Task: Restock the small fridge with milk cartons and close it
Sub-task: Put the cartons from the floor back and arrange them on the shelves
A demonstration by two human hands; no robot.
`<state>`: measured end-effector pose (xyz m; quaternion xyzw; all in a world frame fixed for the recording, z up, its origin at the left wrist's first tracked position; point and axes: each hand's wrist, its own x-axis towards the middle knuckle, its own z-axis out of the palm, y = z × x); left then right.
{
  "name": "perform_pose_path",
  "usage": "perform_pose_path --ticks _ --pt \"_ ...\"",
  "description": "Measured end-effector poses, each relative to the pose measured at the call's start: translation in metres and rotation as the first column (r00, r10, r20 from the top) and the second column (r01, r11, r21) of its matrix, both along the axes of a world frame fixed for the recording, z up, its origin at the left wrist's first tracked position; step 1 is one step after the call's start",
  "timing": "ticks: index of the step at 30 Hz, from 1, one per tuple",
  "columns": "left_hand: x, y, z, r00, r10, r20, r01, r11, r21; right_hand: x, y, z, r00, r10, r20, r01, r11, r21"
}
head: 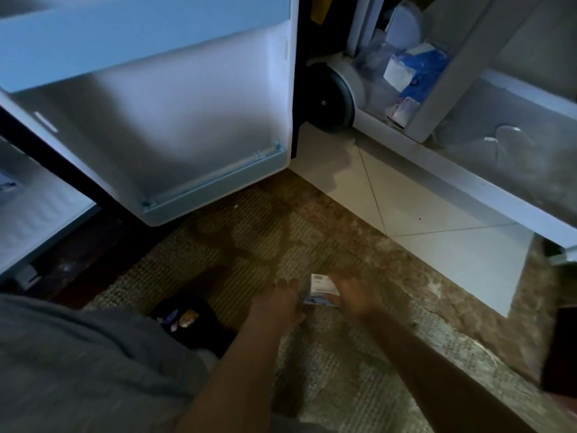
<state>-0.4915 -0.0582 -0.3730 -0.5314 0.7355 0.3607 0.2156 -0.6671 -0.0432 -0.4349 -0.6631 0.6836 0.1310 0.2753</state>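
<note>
- Dim room. Woven rug (256, 245) underfoot, with pale tiles (421, 207) beyond it to the right.
- Fridge (34, 207) at far left, with only a strip of its ribbed inside showing. Its door (175, 120) is swung wide open and fills the upper left. The bottom door shelf looks bare.
- Wheeled cart (462, 64) at upper right, with blue-and-white packets on its lower tier. Too blurred to tell what they are.
- Carton (323, 289): small and white with blue print, low on the rug at centre, between the two hands and well apart from the fridge. Cannot tell if it rests on the rug or is just off it.
- Handling, as a judgement: a small box, probably light for one hand. The card walls are stiff enough but will dent under a hard squeeze, and may be slick if chilled. Best held across two opposite flat sides, or thumb on one face with fingers behind. Keep off the top seam.
- Left hand (281, 301): forearm reaches down and forward, palm turned inward, fingers stretched out straight along the carton's left side. They touch it or lie just beside it, not curled round it.
- Right hand (356, 296): arm comes in from lower right, and the hand lies over the carton's right side and near edge. Motion blur hides the fingers, so cannot tell whether they clasp it or merely rest against it.
- Stocking not yet done, and the door is still to close.
</note>
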Motion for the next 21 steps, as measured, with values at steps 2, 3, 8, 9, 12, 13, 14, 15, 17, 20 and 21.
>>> perform_pose_path --ticks 2,3,8,9,12,13,14,15,17,20,21 --pt "0.004 0.001 -0.006 0.999 -0.039 0.009 0.039 0.998 -0.051 0.018 0.002 -0.004 0.998 0.059 0.023 -0.06 0.998 0.029" --pt "0.006 0.002 -0.01 0.999 -0.05 0.014 0.05 0.997 -0.053 0.027 0.002 -0.004 0.996 0.081 0.044 -0.083 0.996 0.041" --pt "0.014 0.005 -0.02 0.996 -0.037 0.078 0.038 0.999 -0.009 0.056 0.008 0.004 0.979 0.204 0.024 -0.203 0.979 -0.022" --pt "0.015 0.005 -0.02 0.996 -0.028 0.083 0.03 0.999 -0.02 0.058 0.012 0.005 0.975 0.219 0.035 -0.213 0.969 -0.128" --pt "0.012 0.003 -0.022 0.994 -0.008 0.11 0.015 0.998 -0.059 0.054 0.021 -0.001 0.966 0.252 0.052 -0.211 0.891 -0.402" --pt "0.011 0.003 -0.022 0.992 -0.009 0.123 0.017 0.998 -0.065 0.051 0.024 -0.005 0.962 0.252 0.108 -0.193 0.902 -0.387" --pt "0.01 0.002 -0.022 0.991 -0.013 0.136 0.023 0.997 -0.072 0.048 0.026 -0.009 0.958 0.249 0.145 -0.183 0.914 -0.363" --pt "0.009 0.002 -0.022 0.989 -0.017 0.147 0.029 0.996 -0.08 0.046 0.026 -0.009 0.961 0.218 0.172 -0.149 0.928 -0.341" --pt "0.01 0.001 -0.02 0.988 -0.016 0.156 0.032 0.994 -0.101 0.041 0.024 -0.005 0.957 0.203 0.206 -0.14 0.948 -0.284" --pt "0.013 0.0 -0.015 0.986 0.002 0.166 0.021 0.99 -0.138 0.029 0.012 -0.003 0.984 0.061 0.168 -0.044 0.993 -0.106" --pt "0.014 0.0 -0.013 0.986 0.01 0.165 0.015 0.989 -0.145 0.029 0.009 0.002 0.99 0.077 0.117 -0.074 0.997 -0.031"
